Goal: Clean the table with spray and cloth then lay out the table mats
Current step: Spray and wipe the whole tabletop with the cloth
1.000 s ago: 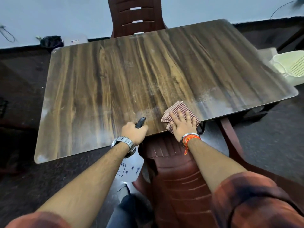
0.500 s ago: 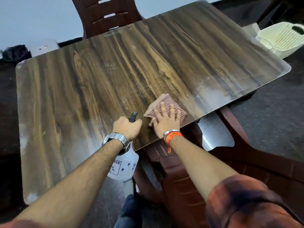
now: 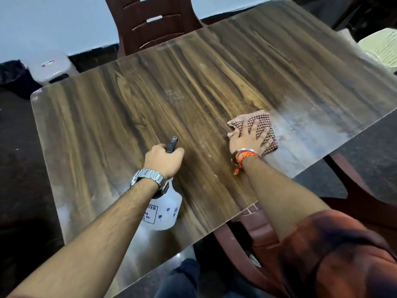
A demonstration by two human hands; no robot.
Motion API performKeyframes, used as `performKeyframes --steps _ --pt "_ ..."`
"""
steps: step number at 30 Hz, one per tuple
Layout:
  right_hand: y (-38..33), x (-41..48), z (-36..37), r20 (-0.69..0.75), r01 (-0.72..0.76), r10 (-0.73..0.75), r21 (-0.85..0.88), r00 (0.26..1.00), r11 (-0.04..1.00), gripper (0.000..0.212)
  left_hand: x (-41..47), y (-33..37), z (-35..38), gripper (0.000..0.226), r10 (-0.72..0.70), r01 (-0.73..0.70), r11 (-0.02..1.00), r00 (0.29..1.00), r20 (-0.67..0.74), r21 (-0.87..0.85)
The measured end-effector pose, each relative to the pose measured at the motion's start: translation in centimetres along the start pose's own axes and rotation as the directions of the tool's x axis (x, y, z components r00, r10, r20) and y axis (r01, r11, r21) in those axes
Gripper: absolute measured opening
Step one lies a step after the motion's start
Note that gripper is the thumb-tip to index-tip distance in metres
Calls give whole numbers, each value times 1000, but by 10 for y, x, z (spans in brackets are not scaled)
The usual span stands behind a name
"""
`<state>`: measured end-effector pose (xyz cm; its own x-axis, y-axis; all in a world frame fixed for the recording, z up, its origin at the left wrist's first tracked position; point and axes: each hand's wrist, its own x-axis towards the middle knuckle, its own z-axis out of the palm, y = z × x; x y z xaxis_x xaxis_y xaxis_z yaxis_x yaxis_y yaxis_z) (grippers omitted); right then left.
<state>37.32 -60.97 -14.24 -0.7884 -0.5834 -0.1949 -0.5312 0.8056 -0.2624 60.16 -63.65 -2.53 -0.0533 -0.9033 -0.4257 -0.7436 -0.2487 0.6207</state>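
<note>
A rectangular worktop with rounded corners is seen, faced in glossy wood-grain laminate streaked dark and golden brown. A dull, hazy patch is spread over it just right of the cloth.

The cloth, a folded square of waffle-textured weave checked in red and white, is laid flat near the worktop's right front edge. It is pressed under the right hand, whose fingers are held straight and spread apart. Orange thread and a metal bangle are worn at that wrist.

The bottle, of translucent white plastic with a rounded body, a printed label and small blue flowers, is held over the worktop's near middle. Its neck is clamped in the curled fingers of the left hand, at whose wrist a steel link watch is worn. Its long axis is tilted, with the body toward the person and the black nozzle pointed away across the worktop. How full it is cannot be told.

A slatted maroon plastic chair is set at the far side, and a pale green ribbed basket at the right; its contents are hidden.
</note>
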Motion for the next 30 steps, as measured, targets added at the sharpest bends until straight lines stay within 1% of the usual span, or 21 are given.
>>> performKeyframes --steps 1,3,5,7,8,9,10,12,14,15,17,18,19,21,22,23,24,26,28,29,30 --pt "-17 -10 7 -3 55 -55 -14 998 998 55 5 -2 -7 19 0 0 1000 1000 -10 -6" --pt "-49 -36 23 9 374 -375 -97 927 922 57 14 -7 -16 21 -6 5 1000 1000 -27 -12" --pt "-77 -56 32 155 720 -703 -159 694 676 63 24 -11 -24 25 5 -6 1000 999 -46 -31" --pt "-97 -48 35 287 903 -856 -141 430 407 61 35 -13 -32 30 24 -27 999 998 -62 -39" --pt "-104 -35 34 311 935 -883 -162 352 315 60 40 -14 -35 32 24 -27 999 997 -67 -40" --pt "-111 -21 35 309 939 -891 -200 331 280 60 45 -15 -38 32 18 -21 999 997 -70 -42" --pt "-117 -5 36 286 919 -880 -231 379 320 59 50 -16 -41 32 11 -14 999 998 -70 -50" --pt "-132 25 38 188 783 -764 -233 618 577 55 60 -20 -45 28 8 -13 998 997 -74 -63" --pt "-154 47 36 103 546 -536 -137 838 827 55 66 -23 -50 28 12 -18 998 996 -83 -68" --pt "-168 54 35 100 439 -430 -93 897 894 55 70 -25 -52 29 15 -22 997 995 -94 -75" --pt "-196 55 37 113 375 -366 -79 924 923 57 76 -28 -56 29 19 -28 997 993 -116 -73" --pt "-206 49 40 117 451 -439 -112 891 886 57 78 -29 -57 28 19 -27 997 992 -121 -67" --pt "-215 38 44 129 591 -577 -155 807 792 57 81 -29 -58 27 17 -25 998 992 -126 -62" --pt "-223 7 50 230 863 -834 -197 502 465 55 84 -27 -59 26 13 -20 998 992 -124 -57" --pt "-221 -4 52 295 926 -879 -173 374 336 54 85 -26 -59 27 12 -18 998 993 -116 -54" --pt "-216 -7 52 313 945 -894 -164 322 283 53 85 -26 -59 26 18 -24 998 994 -107 -53" --pt "-207 -1 51 282 932 -891 -171 356 318 53 85 -25 -59 25 28 -34 998 995 -95 -56" --pt "-184 19 45 148 793 -781 -168 607 585 55 80 -23 -59 25 42 -47 996 996 -73 -70" --pt "-156 34 35 66 534 -529 -95 846 840 55 75 -21 -56 27 44 -48 995 998 -54 -91" --pt "-144 32 31 63 432 -428 -60 901 900 55 71 -19 -54 27 42 -46 994 998 -47 -97" --pt "-136 24 29 62 394 -391 -53 918 918 55 68 -17 -51 26 40 -44 994 998 -44 -99"
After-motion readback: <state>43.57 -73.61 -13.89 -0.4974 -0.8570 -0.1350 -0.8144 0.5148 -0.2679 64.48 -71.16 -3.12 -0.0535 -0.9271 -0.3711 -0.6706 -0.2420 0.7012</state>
